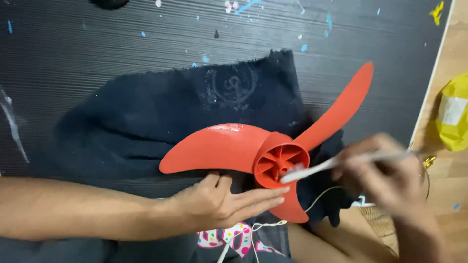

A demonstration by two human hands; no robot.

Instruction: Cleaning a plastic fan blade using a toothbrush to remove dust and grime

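- Right hand (pixel 385 178): fingers pinched closed around a white toothbrush (pixel 336 163); its bristle end sits inside the hub of the red fan blade (pixel 273 156). The hand is motion-blurred.
- Left hand (pixel 222 202): fingers flat and extended, holding nothing, pressing beside the hub on the lower blade.
- Fan blade: rests on a dark cloth (pixel 161 112) over the black ribbed mat (pixel 73 44), near its right edge.
- Risk: brushing force may spin or slide the blade, since only flat fingers restrain it.
- Risk: the white cord (pixel 317 197) below may snag.
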